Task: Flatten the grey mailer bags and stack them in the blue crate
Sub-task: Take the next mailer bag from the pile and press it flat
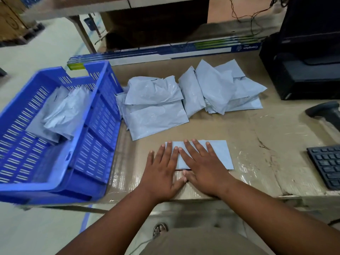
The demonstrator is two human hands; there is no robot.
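A grey mailer bag (220, 153) lies flat near the table's front edge. My left hand (161, 172) and my right hand (204, 166) both press down on it, palms flat, fingers spread, thumbs touching. Further back a loose pile of crumpled grey mailer bags (156, 105) spreads across the middle of the table, with a second heap (220, 87) to its right. The blue crate (95, 148) stands at the left, overhanging the table's edge. A few mailer bags (60, 115) lie inside it toward its far end.
A cardboard sheet (257, 137) covers the table. A black keyboard (327, 164) and a barcode scanner (325, 111) sit at the right edge, a black printer (301, 70) at the back right. Long flat boxes (165, 52) run along the back.
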